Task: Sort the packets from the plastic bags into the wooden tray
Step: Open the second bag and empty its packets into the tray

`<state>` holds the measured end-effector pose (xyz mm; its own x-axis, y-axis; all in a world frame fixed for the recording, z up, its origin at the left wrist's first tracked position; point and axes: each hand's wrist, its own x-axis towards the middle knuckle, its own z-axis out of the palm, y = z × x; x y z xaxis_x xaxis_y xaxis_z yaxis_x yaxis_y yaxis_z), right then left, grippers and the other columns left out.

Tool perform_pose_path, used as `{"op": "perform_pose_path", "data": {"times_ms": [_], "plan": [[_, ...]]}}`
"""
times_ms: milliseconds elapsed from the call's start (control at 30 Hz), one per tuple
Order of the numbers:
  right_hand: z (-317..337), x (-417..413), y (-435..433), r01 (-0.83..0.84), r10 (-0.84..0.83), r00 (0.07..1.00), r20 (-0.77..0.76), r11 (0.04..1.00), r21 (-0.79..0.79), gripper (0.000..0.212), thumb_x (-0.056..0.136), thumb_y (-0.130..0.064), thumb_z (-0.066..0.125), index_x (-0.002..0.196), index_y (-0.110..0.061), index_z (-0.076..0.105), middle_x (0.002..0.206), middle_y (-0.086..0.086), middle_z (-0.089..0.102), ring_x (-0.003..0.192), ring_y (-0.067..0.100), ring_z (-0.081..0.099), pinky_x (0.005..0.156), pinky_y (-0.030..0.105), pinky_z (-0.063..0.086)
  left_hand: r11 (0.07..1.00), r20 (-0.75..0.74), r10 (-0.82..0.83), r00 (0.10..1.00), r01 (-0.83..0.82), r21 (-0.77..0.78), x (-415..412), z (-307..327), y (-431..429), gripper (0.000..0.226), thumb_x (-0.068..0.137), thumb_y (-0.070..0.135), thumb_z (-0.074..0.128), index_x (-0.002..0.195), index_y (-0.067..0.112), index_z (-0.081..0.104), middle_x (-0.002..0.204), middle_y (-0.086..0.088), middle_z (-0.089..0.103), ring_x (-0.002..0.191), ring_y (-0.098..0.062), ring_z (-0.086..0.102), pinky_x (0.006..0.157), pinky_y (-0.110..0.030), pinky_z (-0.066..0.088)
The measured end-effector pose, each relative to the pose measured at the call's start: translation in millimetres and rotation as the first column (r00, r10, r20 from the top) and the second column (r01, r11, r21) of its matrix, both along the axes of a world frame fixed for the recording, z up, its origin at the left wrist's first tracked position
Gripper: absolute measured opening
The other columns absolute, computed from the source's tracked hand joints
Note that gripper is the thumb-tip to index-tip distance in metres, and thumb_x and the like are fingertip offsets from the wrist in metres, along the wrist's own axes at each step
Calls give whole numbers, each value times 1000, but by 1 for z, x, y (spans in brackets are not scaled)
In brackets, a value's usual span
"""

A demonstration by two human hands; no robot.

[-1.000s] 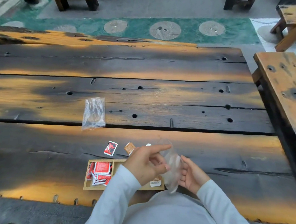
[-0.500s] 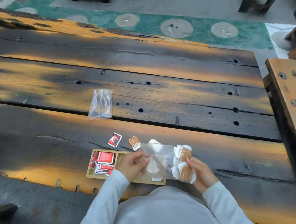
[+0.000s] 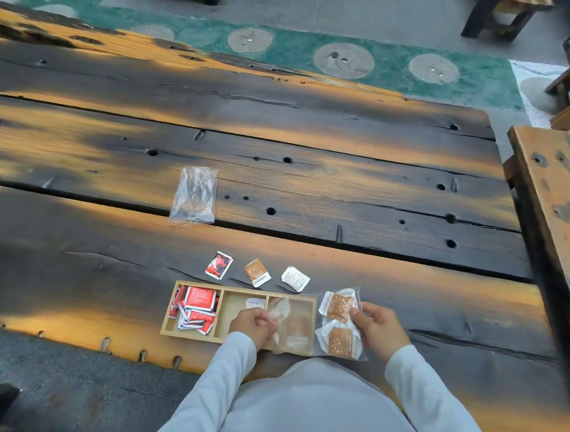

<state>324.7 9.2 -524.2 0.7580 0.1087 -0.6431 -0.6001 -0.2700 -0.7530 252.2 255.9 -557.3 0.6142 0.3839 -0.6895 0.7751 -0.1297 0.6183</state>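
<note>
Bag (image 3: 315, 320) now stretched flat over the tray (image 3: 170, 316) at 6 o'clock, brown packets (image 3: 340, 323) at its right end; left hand (image 3: 254, 323) and right hand (image 3: 377, 326) apart, each pinching an end. Emptying next, probably.

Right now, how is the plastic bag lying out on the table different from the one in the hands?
The far bag lies flat and alone on the table, looking empty; the held bag still has brown packets inside. The far bag is untouched, while the held bag is stretched between the left hand and right hand over the wooden tray. Both are clear plastic.
</note>
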Motion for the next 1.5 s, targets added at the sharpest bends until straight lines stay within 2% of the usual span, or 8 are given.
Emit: {"op": "perform_pose_path", "data": {"times_ms": [167,300,533,900,1067,1133,1267,1500], "plan": [[-7,-6,0,-76,95,991,94,980,-184,29,101,-15,52,88,-17,78,82,4,80,83,32,74,87,49,58,1000,-28,8,1000,-8,-2,-1,-6,-1,6,64,14,73,68,17,69,71,-11,74,64,-22,66,81,-34,57],[-2,-9,1,-106,146,980,132,957,-269,32,100,-20,55,76,-20,76,70,1,76,77,35,70,77,40,55,1000,-48,-5,999,6,30,0,-1,-5,11,71,14,74,68,22,67,67,-1,69,69,-20,64,78,-26,53],[13,-9,8,17,-7,996,85,992,-123,20,101,-9,53,98,-8,73,80,5,73,63,13,67,52,14,54,999,-48,-8,999,10,40,-1,-5,-3,7,71,16,75,75,20,70,67,1,66,68,-18,62,77,-25,52],[14,-11,9,69,-62,995,75,992,-102,17,100,-9,55,102,-7,72,79,5,79,69,22,70,55,17,56,999,1,-24,1000,24,35,-3,-13,-1,13,73,17,77,69,23,66,64,2,61,67,-19,59,69,-23,47],[18,-12,5,56,-32,988,154,987,-154,18,99,-5,56,96,-5,74,74,-4,74,55,-5,66,53,4,46,998,59,-48,997,45,45,-3,-9,0,12,73,20,75,71,27,66,68,2,65,72,-21,62,74,-25,49],[17,-12,5,68,-30,976,214,982,-175,19,97,-9,59,90,-13,76,77,-5,74,68,-3,69,60,8,47,999,95,-43,995,39,37,-3,-5,0,8,68,25,74,71,28,68,68,3,66,74,-22,64,80,-29,53],[9,-15,7,66,-13,966,259,979,-194,19,94,-18,64,80,-23,76,82,10,76,89,33,68,78,34,49,999,176,23,984,-31,42,-5,3,2,10,64,31,73,71,27,69,69,2,68,73,-22,65,80,-35,55],[8,-16,7,69,-8,969,245,968,-240,22,94,-15,62,79,-23,75,82,7,75,89,32,68,81,38,51,997,147,10,989,-21,73,-10,8,-3,15,73,20,76,67,29,66,66,6,65,69,-17,61,81,-31,55]]}}
